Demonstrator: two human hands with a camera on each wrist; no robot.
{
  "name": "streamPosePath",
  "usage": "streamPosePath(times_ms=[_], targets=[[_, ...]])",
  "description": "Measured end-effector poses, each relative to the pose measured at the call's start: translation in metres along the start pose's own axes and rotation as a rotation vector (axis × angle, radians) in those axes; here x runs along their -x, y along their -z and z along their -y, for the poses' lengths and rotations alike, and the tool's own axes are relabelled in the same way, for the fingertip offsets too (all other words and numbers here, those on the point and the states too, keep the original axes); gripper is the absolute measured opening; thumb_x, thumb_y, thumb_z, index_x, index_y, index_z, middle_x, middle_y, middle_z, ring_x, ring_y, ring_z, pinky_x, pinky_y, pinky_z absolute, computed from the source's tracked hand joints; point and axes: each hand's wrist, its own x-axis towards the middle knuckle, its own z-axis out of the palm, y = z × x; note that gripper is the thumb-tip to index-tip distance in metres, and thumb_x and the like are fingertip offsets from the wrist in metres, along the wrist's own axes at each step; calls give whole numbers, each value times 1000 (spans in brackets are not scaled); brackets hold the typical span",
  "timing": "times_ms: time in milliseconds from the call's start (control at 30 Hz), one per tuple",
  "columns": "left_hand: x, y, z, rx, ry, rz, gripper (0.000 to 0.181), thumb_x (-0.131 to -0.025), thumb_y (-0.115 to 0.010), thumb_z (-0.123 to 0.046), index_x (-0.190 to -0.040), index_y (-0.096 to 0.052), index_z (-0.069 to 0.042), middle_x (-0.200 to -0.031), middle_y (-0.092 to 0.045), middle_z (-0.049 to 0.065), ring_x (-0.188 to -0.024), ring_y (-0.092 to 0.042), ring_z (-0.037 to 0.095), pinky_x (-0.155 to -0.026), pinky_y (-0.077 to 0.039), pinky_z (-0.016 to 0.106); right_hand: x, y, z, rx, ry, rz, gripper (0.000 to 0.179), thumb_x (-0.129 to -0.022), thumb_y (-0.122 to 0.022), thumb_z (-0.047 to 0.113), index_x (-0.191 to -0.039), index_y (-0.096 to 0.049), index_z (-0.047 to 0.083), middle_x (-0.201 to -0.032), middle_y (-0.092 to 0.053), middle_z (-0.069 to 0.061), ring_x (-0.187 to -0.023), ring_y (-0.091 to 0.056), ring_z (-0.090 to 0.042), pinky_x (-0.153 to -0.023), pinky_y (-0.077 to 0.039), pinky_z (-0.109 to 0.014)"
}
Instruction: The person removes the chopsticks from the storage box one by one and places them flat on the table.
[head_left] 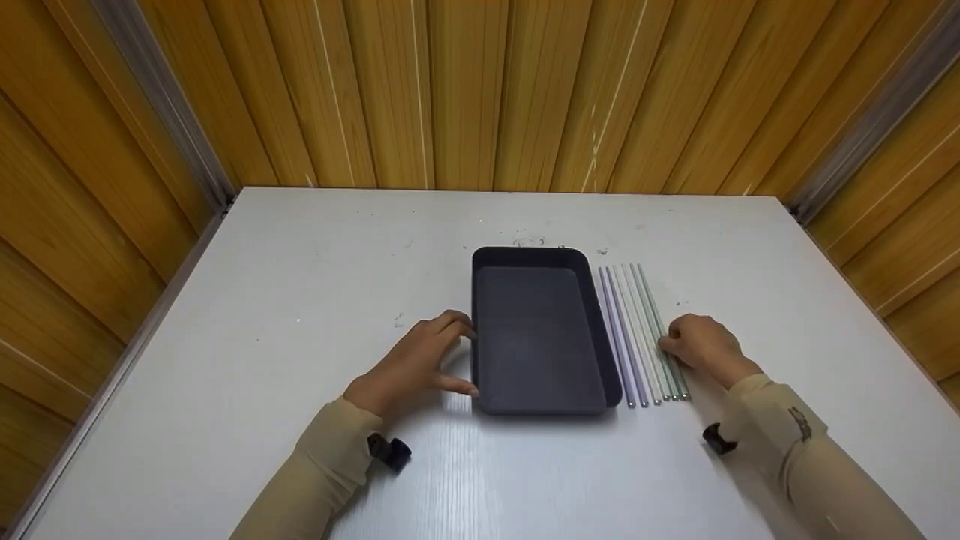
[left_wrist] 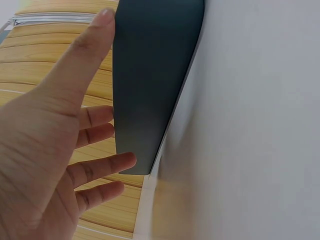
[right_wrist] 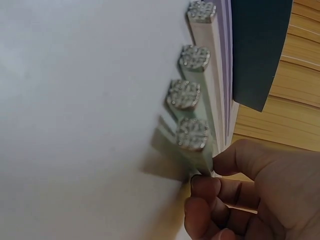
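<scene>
A dark rectangular tray [head_left: 536, 337] lies on the table. My left hand [head_left: 416, 360] is at its left side, thumb and fingers spread; in the left wrist view the thumb touches the top edge of the tray wall [left_wrist: 150, 85]. Along the tray's right side several thin chopsticks lie side by side: purple chopsticks [head_left: 616, 337], whitish ones [head_left: 637, 337] and green ones. My right hand [head_left: 705, 345] pinches the outermost green chopstick [right_wrist: 192, 135] between thumb and fingers. The chopstick ends facing me are silvery and textured. Where it is pinched, the stick is partly hidden by the fingers.
The white table [head_left: 300, 300] carries a few dark marks and specks behind the tray. Yellow wood-grain panels [head_left: 465, 97] enclose the back and both sides, with grey metal posts [head_left: 165, 90] at the corners.
</scene>
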Motion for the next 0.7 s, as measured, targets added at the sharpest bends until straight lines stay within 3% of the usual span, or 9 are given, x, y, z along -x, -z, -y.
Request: streamPosePath(times_ms=[300, 467, 700], targets=[[0, 0, -1, -1, -10, -4, 70, -68, -80, -51, -119, -56, -10, -132, -51, 3, -118, -53, 22, -104, -43, 44, 1, 1, -1, -1, -12, 8, 23, -89, -56, 23, -78, -61, 4, -71, -56, -4, -67, -48, -18, -57, -36, -27], [-1, 0, -1, -12, -34, -14, 69, -67, -81, -50, -118, -57, -10, -130, -52, 3, -114, -56, 24, -104, -44, 43, 2, 2, -2, 9, -7, 12, 22, -89, -55, 22, -77, -60, 4, -72, -56, -5, -66, -48, -18, -56, -37, -26], [-2, 1, -2, -1, -20, -5, 69, -66, -81, -50, -118, -57, -10, -130, -52, 3, -116, -55, 23, -104, -44, 42, 1, 2, -2, 4, 16, 18, 24, -90, -55, 23, -75, -58, 5, -70, -54, -4, -65, -47, -18, -55, -35, -26]])
